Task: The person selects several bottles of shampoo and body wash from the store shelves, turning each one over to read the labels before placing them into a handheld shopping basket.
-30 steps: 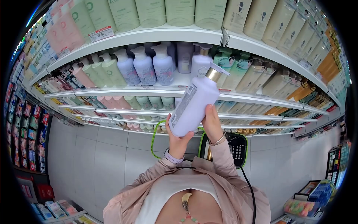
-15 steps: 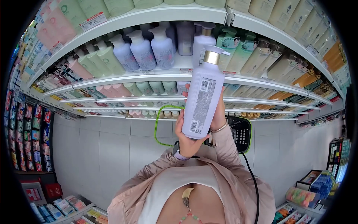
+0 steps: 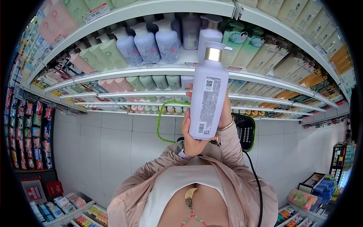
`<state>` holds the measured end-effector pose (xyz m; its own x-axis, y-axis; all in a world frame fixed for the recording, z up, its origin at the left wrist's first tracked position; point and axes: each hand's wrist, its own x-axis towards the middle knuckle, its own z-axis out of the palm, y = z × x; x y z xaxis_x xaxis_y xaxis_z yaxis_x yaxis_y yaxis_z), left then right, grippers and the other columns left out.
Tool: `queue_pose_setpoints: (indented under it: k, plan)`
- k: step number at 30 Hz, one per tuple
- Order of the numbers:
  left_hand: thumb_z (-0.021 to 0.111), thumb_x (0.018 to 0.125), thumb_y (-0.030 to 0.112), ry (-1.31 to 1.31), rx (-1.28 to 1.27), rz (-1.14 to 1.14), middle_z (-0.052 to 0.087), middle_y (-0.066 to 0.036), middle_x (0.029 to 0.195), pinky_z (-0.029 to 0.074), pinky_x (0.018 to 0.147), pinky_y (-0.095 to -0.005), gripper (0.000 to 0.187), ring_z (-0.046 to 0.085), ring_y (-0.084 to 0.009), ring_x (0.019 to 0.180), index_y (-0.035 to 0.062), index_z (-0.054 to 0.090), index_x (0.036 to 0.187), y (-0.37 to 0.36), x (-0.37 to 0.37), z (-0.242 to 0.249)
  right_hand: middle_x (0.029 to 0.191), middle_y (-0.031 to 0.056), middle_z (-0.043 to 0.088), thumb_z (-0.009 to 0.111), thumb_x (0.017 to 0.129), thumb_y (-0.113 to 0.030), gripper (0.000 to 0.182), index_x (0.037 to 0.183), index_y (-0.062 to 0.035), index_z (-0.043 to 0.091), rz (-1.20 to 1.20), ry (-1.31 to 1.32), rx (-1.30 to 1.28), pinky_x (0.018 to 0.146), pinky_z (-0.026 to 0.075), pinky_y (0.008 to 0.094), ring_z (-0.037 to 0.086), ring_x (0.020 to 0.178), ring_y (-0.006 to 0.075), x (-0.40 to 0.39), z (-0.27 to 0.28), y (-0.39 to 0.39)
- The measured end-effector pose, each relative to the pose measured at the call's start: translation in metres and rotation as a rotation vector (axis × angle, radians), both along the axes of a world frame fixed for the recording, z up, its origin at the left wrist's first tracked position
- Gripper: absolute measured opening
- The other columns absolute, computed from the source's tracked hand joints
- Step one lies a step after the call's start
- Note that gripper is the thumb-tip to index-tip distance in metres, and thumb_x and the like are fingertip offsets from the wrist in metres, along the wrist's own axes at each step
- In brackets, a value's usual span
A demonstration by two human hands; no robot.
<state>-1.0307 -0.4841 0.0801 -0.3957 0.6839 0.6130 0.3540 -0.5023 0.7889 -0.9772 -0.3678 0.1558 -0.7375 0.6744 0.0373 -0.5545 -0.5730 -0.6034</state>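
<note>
A lilac pump bottle (image 3: 209, 100) with a gold collar and white pump head is held up before me, its printed back label and barcode facing me. My left hand (image 3: 193, 140) is closed around the lower left side and base of the bottle. Behind it, my right hand (image 3: 224, 111) grips the right side, with fingertips showing past the left edge. Part of each hand is hidden by the bottle. Just beyond the pump head, a similar lilac bottle (image 3: 209, 34) stands on the shelf.
White shelves (image 3: 162, 70) curve across the front, carrying rows of blue pump bottles (image 3: 166, 41), green bottles (image 3: 232, 41) and beige bottles. A black shopping basket (image 3: 245, 132) with a green rim is below my hands. Hanging packets (image 3: 28, 132) line the left side.
The shelves sit slightly differently in view as my head shifts. The bottle is a little more upright, still held by both hands.
</note>
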Motion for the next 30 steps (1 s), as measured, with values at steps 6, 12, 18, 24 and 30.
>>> queue_pose_setpoints:
  k: [6,12,18,24,30]
  plan:
    - [0.081,0.059,0.021,0.023,0.001,0.005,0.003,-0.025,0.139,0.026,0.101,-0.0417,0.107,0.020,-0.0339,0.128,0.0049,0.004,0.133,0.000,0.001,0.000,0.123,0.0191,0.043,0.020,0.085,-0.062,0.074,0.132,-0.0067,0.028,0.003,-0.017,0.023,0.082,0.048,0.0409,0.047,0.110,0.0319,0.001,-0.005,0.002]
    - [0.081,0.058,0.020,-0.013,0.001,-0.014,0.004,-0.024,0.140,0.026,0.101,-0.0414,0.108,0.020,-0.0333,0.128,0.0044,0.004,0.133,0.003,0.000,-0.007,0.123,0.0191,0.043,0.020,0.084,-0.063,0.074,0.132,-0.0070,0.028,0.022,0.015,-0.033,0.081,0.049,0.0407,0.047,0.109,0.0320,0.001,-0.002,0.003]
    - [0.080,0.060,0.021,0.015,0.002,-0.021,0.005,-0.024,0.139,0.025,0.101,-0.0413,0.107,0.020,-0.0326,0.128,0.0033,0.004,0.132,0.005,0.000,-0.003,0.121,0.0191,0.045,0.020,0.085,-0.061,0.072,0.131,-0.0065,0.030,-0.022,-0.009,-0.037,0.079,0.050,0.0391,0.049,0.107,0.0315,0.002,-0.002,0.003]
    - [0.080,0.061,0.023,0.000,0.000,-0.041,0.007,-0.024,0.139,0.024,0.102,-0.0416,0.106,0.020,-0.0328,0.128,0.0012,0.004,0.132,0.007,-0.002,-0.004,0.119,0.0189,0.047,0.019,0.086,-0.061,0.072,0.130,-0.0058,0.031,-0.049,-0.034,-0.032,0.079,0.050,0.0380,0.050,0.107,0.0302,0.003,-0.002,0.004]
    - [0.079,0.062,0.023,0.041,0.001,-0.076,0.008,-0.024,0.139,0.023,0.102,-0.0411,0.106,0.020,-0.0328,0.128,0.0012,0.004,0.132,0.008,-0.010,-0.006,0.118,0.0180,0.047,0.018,0.086,-0.060,0.071,0.130,-0.0056,0.032,-0.124,-0.067,-0.017,0.077,0.050,0.0375,0.051,0.105,0.0289,0.003,-0.020,0.010]
